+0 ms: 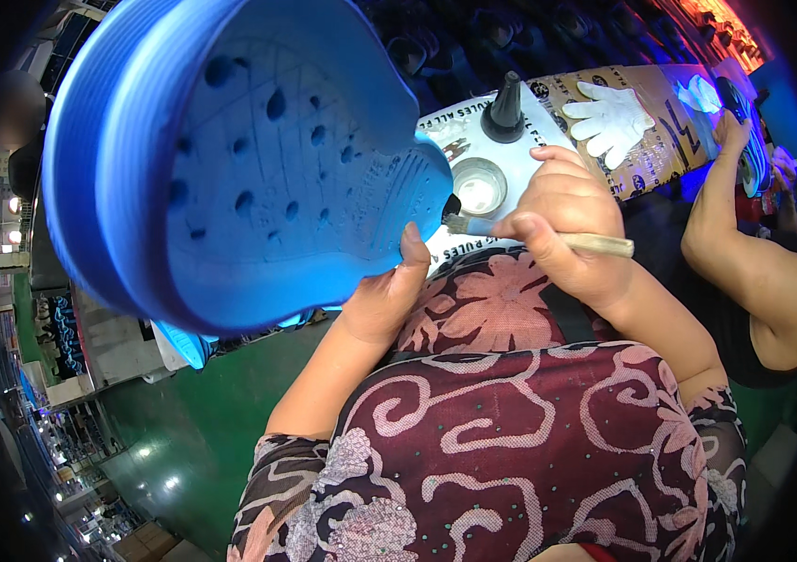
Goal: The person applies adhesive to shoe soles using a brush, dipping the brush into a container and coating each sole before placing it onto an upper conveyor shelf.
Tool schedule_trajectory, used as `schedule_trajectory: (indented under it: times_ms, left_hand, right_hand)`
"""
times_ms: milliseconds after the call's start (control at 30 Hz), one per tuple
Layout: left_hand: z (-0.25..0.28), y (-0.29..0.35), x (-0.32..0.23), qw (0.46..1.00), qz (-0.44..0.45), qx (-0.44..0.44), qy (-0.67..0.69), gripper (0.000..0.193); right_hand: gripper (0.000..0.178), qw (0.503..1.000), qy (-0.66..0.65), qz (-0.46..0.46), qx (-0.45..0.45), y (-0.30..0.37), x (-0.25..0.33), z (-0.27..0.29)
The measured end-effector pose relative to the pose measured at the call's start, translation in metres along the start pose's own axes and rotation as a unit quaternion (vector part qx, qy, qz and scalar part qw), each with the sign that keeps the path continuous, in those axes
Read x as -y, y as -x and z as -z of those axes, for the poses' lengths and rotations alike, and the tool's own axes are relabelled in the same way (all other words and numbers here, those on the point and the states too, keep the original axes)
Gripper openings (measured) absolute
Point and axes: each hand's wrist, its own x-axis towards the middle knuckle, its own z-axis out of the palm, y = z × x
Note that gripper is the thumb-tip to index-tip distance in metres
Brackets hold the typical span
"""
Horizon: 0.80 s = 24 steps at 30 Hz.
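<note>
Fingers (562, 201) around brush (548, 236), beside blue clog (249, 159).

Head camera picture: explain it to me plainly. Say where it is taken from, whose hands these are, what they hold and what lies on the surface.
There is no machine here. The one picture comes from a wide camera worn on a person's head, looking down, so straight edges bend near the rim. The left hand holds up a large blue foam shoe with its holed sole facing the camera. The right hand grips a small brush, bristles at the shoe's edge. On the surface beyond stand a small round dish, a black cone-tipped nozzle and a white glove on cardboard. The arm at right belongs to another person.
</note>
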Motion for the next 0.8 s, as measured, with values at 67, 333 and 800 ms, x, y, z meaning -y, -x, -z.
schedule_trajectory:
  times_ms: [67, 333, 800]
  left_hand:
    - [0.003, -0.001, -0.001, 0.997, -0.016, 0.035, -0.06, 0.031]
    - [0.001, -0.003, -0.004, 0.989, -0.009, 0.04, -0.145, 0.028]
    - [0.014, -0.068, -0.067, 0.969, 0.198, 0.067, 0.133, 0.053]
  right_hand:
    - [0.02, 1.0, -0.018, -0.013, -0.004, 0.002, -0.001, 0.005]
    - [0.026, 0.999, -0.012, -0.036, -0.022, -0.003, 0.0, -0.002]
    - [0.042, 0.933, -0.155, -0.245, -0.213, 0.047, -0.022, 0.043]
